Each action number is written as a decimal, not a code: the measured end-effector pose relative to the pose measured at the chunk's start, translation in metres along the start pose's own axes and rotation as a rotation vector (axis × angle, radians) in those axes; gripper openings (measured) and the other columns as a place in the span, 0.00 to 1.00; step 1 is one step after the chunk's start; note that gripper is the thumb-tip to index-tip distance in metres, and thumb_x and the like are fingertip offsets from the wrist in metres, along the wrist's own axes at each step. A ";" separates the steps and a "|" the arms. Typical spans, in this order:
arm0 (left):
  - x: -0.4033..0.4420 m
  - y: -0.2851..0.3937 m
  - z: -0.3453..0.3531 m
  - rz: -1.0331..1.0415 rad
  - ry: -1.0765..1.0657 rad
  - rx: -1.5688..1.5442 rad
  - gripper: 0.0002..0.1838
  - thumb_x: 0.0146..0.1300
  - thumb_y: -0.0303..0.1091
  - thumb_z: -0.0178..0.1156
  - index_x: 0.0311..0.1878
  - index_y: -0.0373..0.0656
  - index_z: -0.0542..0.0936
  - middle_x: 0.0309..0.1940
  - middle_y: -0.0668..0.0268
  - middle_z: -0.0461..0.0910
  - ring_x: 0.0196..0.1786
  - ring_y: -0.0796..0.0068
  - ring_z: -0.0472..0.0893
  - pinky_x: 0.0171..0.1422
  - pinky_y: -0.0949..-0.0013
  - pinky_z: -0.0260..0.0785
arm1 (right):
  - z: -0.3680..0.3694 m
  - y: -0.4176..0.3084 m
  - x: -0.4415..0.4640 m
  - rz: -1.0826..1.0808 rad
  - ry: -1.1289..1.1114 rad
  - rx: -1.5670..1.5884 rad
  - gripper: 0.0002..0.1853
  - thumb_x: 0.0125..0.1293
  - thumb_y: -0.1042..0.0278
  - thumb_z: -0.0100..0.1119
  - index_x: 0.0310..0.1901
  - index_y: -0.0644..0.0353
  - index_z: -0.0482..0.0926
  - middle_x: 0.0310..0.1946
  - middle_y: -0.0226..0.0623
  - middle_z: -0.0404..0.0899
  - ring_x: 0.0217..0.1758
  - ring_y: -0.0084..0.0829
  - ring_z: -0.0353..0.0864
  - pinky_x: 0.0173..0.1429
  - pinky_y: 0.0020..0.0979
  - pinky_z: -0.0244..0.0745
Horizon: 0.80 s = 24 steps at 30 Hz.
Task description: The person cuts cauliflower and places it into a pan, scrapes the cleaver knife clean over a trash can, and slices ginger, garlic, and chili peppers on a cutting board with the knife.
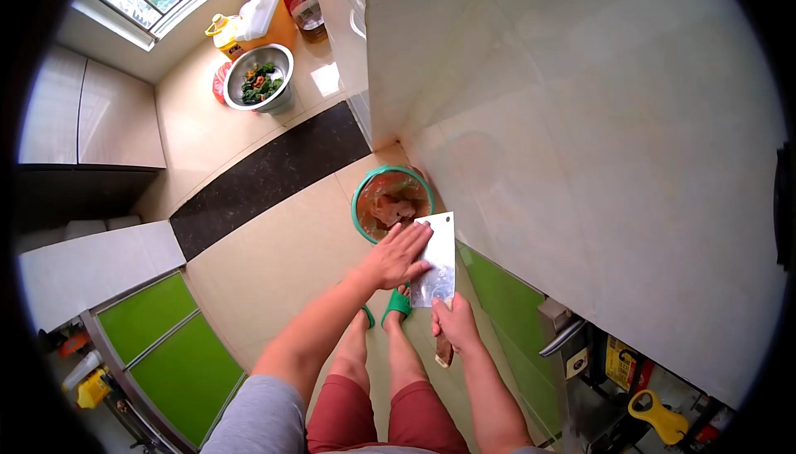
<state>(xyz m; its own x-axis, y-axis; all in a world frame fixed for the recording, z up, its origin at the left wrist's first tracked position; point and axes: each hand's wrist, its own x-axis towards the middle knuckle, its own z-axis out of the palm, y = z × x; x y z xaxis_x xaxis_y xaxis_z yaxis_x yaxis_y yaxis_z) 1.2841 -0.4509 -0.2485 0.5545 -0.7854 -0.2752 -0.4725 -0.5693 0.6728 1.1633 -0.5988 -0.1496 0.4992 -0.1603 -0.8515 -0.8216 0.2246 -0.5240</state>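
Note:
My right hand (455, 321) is wrapped round the wooden handle of a cleaver (441, 259). The broad metal blade points up and away from me, with wet marks on its lower part. Flat against the blade's left side lies my left hand (400, 257), its fingers stretched out. Just beyond the blade, on the floor, stands a round bin (356, 205) with a green rim and a liner. Some reddish-brown waste (393, 208) lies inside it, partly hidden by my left hand.
A metal bowl (233, 99) of leafy scraps stands at the upper left, near a yellow jug (224, 37) and an oil bottle (308, 13). A pale wall panel (580, 122) rises on the right. Green cabinets (178, 363) flank both sides. Green slippers (397, 305) are below.

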 end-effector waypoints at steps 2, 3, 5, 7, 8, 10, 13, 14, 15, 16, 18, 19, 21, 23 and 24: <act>0.006 -0.018 0.018 -0.162 0.082 -0.032 0.39 0.73 0.60 0.36 0.77 0.42 0.51 0.78 0.58 0.50 0.80 0.62 0.47 0.83 0.55 0.34 | -0.001 -0.003 -0.006 -0.029 -0.010 -0.016 0.07 0.69 0.70 0.55 0.38 0.63 0.68 0.20 0.30 0.70 0.14 0.21 0.69 0.18 0.25 0.65; 0.008 -0.024 0.016 -0.203 0.084 -0.080 0.39 0.73 0.60 0.36 0.77 0.42 0.51 0.78 0.58 0.50 0.80 0.62 0.47 0.82 0.53 0.34 | -0.003 -0.003 -0.008 -0.030 -0.006 -0.019 0.07 0.69 0.70 0.55 0.38 0.63 0.68 0.20 0.30 0.70 0.14 0.21 0.69 0.18 0.25 0.65; 0.013 -0.031 0.014 -0.265 0.276 -0.229 0.32 0.72 0.51 0.45 0.71 0.38 0.62 0.72 0.51 0.60 0.75 0.55 0.57 0.78 0.56 0.49 | -0.004 -0.004 -0.012 -0.039 0.028 -0.039 0.07 0.69 0.70 0.55 0.38 0.63 0.68 0.20 0.30 0.71 0.15 0.21 0.69 0.19 0.25 0.66; 0.013 -0.032 0.007 -0.291 0.437 -0.296 0.27 0.71 0.45 0.51 0.67 0.37 0.68 0.67 0.48 0.67 0.71 0.51 0.65 0.74 0.57 0.59 | -0.007 0.000 -0.012 -0.048 0.058 -0.071 0.07 0.69 0.70 0.55 0.38 0.63 0.68 0.21 0.30 0.71 0.15 0.21 0.69 0.19 0.25 0.66; 0.011 -0.033 0.002 -0.368 0.463 -0.342 0.22 0.66 0.37 0.55 0.60 0.37 0.72 0.58 0.48 0.72 0.63 0.49 0.70 0.67 0.57 0.64 | -0.008 0.001 -0.012 -0.061 0.092 -0.104 0.07 0.70 0.69 0.55 0.39 0.63 0.69 0.21 0.30 0.71 0.15 0.21 0.69 0.19 0.25 0.66; 0.012 -0.034 -0.006 -0.444 0.494 -0.389 0.18 0.61 0.28 0.59 0.54 0.37 0.75 0.50 0.48 0.77 0.56 0.47 0.76 0.61 0.58 0.69 | -0.009 0.003 -0.015 -0.064 0.089 -0.087 0.07 0.70 0.69 0.55 0.38 0.63 0.69 0.21 0.30 0.71 0.15 0.21 0.70 0.19 0.25 0.66; 0.016 -0.039 -0.006 -0.571 0.427 -0.409 0.14 0.52 0.21 0.60 0.44 0.37 0.77 0.41 0.49 0.78 0.47 0.48 0.77 0.55 0.55 0.71 | -0.012 0.008 -0.022 -0.071 0.099 -0.089 0.07 0.70 0.70 0.55 0.38 0.63 0.69 0.21 0.30 0.71 0.15 0.20 0.70 0.19 0.25 0.66; 0.017 -0.043 -0.001 -0.561 0.426 -0.377 0.12 0.50 0.20 0.59 0.41 0.37 0.77 0.40 0.49 0.77 0.46 0.48 0.77 0.53 0.55 0.71 | -0.012 0.011 -0.024 -0.074 0.111 -0.114 0.07 0.70 0.70 0.55 0.38 0.63 0.69 0.20 0.30 0.71 0.15 0.20 0.70 0.19 0.25 0.66; 0.017 -0.047 0.006 -0.552 0.426 -0.345 0.10 0.49 0.20 0.59 0.38 0.37 0.77 0.39 0.49 0.77 0.45 0.47 0.77 0.52 0.55 0.71 | -0.012 0.014 -0.026 -0.077 0.123 -0.139 0.07 0.69 0.70 0.55 0.38 0.63 0.69 0.20 0.30 0.71 0.15 0.20 0.70 0.19 0.25 0.67; 0.019 -0.051 0.016 -0.553 0.425 -0.348 0.10 0.49 0.20 0.59 0.38 0.37 0.77 0.39 0.49 0.77 0.45 0.47 0.77 0.52 0.55 0.71 | -0.013 0.016 -0.026 -0.075 0.124 -0.141 0.07 0.69 0.70 0.55 0.38 0.63 0.69 0.20 0.30 0.71 0.15 0.20 0.70 0.19 0.25 0.67; 0.022 -0.055 0.031 -0.438 0.689 -0.311 0.05 0.49 0.21 0.60 0.30 0.38 0.74 0.33 0.51 0.76 0.36 0.49 0.77 0.43 0.54 0.70 | -0.013 0.022 -0.026 -0.092 0.137 -0.192 0.08 0.69 0.69 0.56 0.36 0.62 0.69 0.20 0.29 0.72 0.15 0.20 0.71 0.19 0.25 0.67; 0.020 -0.057 0.035 -0.437 0.688 -0.310 0.05 0.49 0.21 0.60 0.30 0.38 0.74 0.33 0.51 0.76 0.36 0.49 0.77 0.43 0.54 0.70 | -0.013 0.026 -0.025 -0.092 0.138 -0.190 0.08 0.69 0.69 0.56 0.36 0.62 0.69 0.20 0.29 0.72 0.15 0.20 0.71 0.19 0.25 0.67; 0.014 -0.059 0.032 -0.477 0.601 -0.285 0.05 0.50 0.22 0.59 0.31 0.38 0.75 0.36 0.50 0.77 0.40 0.48 0.77 0.46 0.55 0.71 | -0.013 0.032 -0.022 -0.125 0.153 -0.264 0.09 0.69 0.69 0.57 0.35 0.62 0.69 0.19 0.28 0.72 0.15 0.20 0.72 0.19 0.26 0.67; 0.010 -0.058 0.020 -0.593 0.484 -0.333 0.08 0.50 0.23 0.60 0.36 0.38 0.77 0.39 0.49 0.78 0.45 0.48 0.77 0.52 0.56 0.71 | -0.011 0.035 -0.023 -0.153 0.175 -0.319 0.09 0.69 0.69 0.57 0.34 0.62 0.69 0.19 0.30 0.73 0.15 0.21 0.72 0.19 0.27 0.67; 0.009 -0.056 0.013 -0.707 0.363 -0.382 0.12 0.51 0.24 0.60 0.41 0.38 0.79 0.42 0.48 0.78 0.50 0.47 0.77 0.58 0.57 0.71 | -0.011 0.036 -0.024 -0.179 0.198 -0.375 0.10 0.69 0.68 0.58 0.34 0.63 0.69 0.19 0.33 0.74 0.15 0.21 0.73 0.19 0.28 0.67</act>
<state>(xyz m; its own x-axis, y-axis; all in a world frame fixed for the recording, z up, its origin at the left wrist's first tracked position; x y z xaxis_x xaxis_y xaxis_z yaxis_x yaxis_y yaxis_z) 1.3065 -0.4291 -0.2981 0.8445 -0.1175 -0.5225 0.2887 -0.7218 0.6290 1.1184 -0.5974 -0.1476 0.6103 -0.3535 -0.7089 -0.7881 -0.1808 -0.5883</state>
